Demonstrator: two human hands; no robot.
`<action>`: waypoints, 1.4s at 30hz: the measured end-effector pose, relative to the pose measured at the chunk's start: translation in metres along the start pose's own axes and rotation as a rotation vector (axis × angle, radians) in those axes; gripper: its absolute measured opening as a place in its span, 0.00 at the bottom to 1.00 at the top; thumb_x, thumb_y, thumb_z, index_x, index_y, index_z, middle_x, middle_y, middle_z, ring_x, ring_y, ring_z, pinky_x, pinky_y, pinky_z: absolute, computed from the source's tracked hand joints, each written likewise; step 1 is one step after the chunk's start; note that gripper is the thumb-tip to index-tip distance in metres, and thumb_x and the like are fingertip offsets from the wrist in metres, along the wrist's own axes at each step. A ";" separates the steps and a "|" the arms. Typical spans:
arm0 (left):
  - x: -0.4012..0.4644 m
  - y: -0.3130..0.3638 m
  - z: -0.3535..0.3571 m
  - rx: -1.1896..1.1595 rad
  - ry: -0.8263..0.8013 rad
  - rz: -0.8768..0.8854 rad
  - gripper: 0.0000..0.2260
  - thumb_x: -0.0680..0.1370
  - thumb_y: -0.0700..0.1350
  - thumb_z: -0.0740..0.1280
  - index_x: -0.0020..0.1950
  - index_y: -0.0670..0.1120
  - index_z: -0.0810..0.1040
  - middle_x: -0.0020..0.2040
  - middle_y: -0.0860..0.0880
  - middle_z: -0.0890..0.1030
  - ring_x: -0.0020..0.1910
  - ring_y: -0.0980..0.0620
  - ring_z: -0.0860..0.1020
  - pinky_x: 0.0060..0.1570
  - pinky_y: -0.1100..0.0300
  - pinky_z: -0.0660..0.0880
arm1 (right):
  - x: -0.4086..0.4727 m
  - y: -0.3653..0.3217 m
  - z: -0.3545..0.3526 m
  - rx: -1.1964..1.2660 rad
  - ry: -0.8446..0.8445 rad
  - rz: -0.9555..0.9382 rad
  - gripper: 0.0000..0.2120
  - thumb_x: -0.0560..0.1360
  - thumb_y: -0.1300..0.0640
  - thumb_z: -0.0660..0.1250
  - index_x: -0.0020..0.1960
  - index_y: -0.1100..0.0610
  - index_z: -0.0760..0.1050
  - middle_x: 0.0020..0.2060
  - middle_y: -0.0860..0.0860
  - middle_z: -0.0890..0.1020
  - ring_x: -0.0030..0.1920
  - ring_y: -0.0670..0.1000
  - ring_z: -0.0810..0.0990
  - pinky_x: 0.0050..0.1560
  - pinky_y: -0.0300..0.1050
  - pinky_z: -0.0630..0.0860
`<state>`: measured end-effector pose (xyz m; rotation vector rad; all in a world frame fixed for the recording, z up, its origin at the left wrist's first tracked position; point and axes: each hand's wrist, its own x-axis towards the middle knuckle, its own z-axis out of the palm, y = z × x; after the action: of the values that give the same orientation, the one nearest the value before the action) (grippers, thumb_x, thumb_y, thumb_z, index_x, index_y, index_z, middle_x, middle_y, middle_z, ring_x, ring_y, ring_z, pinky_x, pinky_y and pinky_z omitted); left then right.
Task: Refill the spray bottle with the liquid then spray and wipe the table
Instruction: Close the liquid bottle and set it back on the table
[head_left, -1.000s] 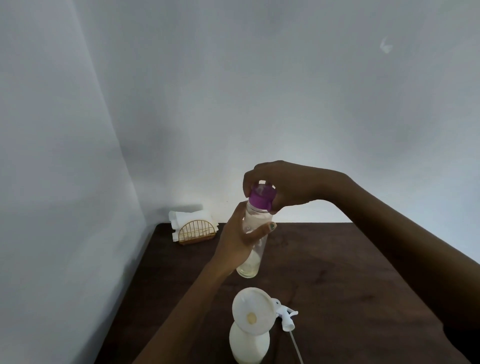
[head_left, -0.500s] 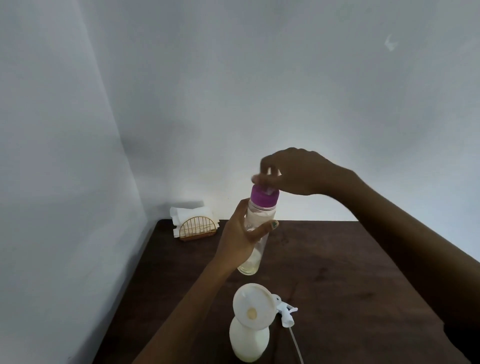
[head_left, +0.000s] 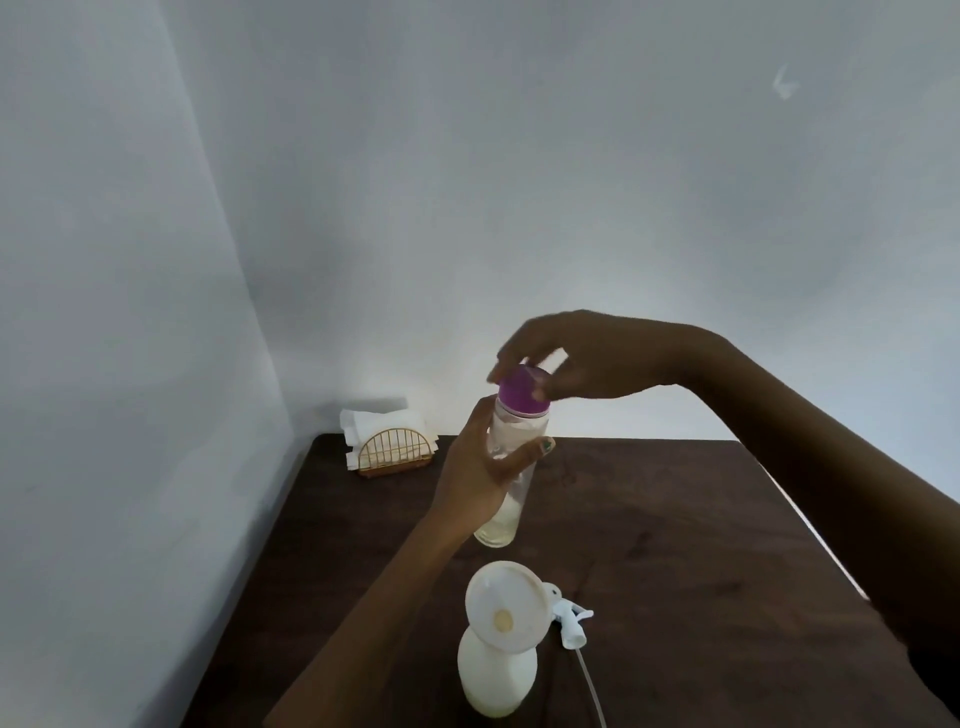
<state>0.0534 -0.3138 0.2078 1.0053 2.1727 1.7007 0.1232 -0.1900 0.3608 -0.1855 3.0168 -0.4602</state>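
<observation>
Right, dark table (head_left: 649, 545) first; white spray bottle (head_left: 497, 675) with funnel (head_left: 506, 608) near me, sprayer head (head_left: 571, 621) beside it. My left hand (head_left: 475, 478) wraps the clear refill bottle (head_left: 511, 467), held aloft. Right hand (head_left: 576, 358) fingertips touch its purple cap (head_left: 522, 389); blurred, grip unclear. Risk: cap sticks, bottle jerks, spills.

A gold wire napkin holder (head_left: 396, 456) with white napkins (head_left: 382, 422) stands in the far-left corner

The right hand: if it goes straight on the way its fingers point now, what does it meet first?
The right hand points leftward and a little down, so its fingers would first meet the purple cap of the clear bottle. They look at or just off it already; blur hides contact.
</observation>
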 end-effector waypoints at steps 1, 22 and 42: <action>0.000 -0.001 0.001 0.006 0.000 0.008 0.26 0.72 0.53 0.72 0.66 0.49 0.69 0.60 0.54 0.77 0.56 0.55 0.76 0.52 0.67 0.73 | 0.000 -0.001 0.003 -0.017 -0.030 0.036 0.15 0.75 0.58 0.66 0.61 0.48 0.76 0.57 0.44 0.77 0.52 0.44 0.76 0.51 0.35 0.74; -0.008 -0.017 0.005 -0.074 -0.017 0.008 0.22 0.71 0.51 0.73 0.61 0.52 0.70 0.54 0.57 0.77 0.51 0.60 0.78 0.46 0.77 0.72 | 0.005 0.007 0.035 -0.098 0.001 0.109 0.18 0.75 0.55 0.65 0.65 0.49 0.69 0.57 0.49 0.73 0.52 0.47 0.68 0.52 0.40 0.66; 0.006 -0.043 0.007 -0.049 -0.048 -0.120 0.25 0.68 0.51 0.76 0.62 0.53 0.70 0.53 0.57 0.79 0.52 0.60 0.77 0.49 0.67 0.73 | 0.028 0.032 0.084 0.201 0.201 0.184 0.27 0.66 0.50 0.75 0.60 0.48 0.66 0.55 0.46 0.77 0.52 0.49 0.76 0.49 0.45 0.79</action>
<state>0.0362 -0.3088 0.1675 0.8760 2.1060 1.6502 0.1008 -0.1878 0.2695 0.1603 3.1107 -0.8016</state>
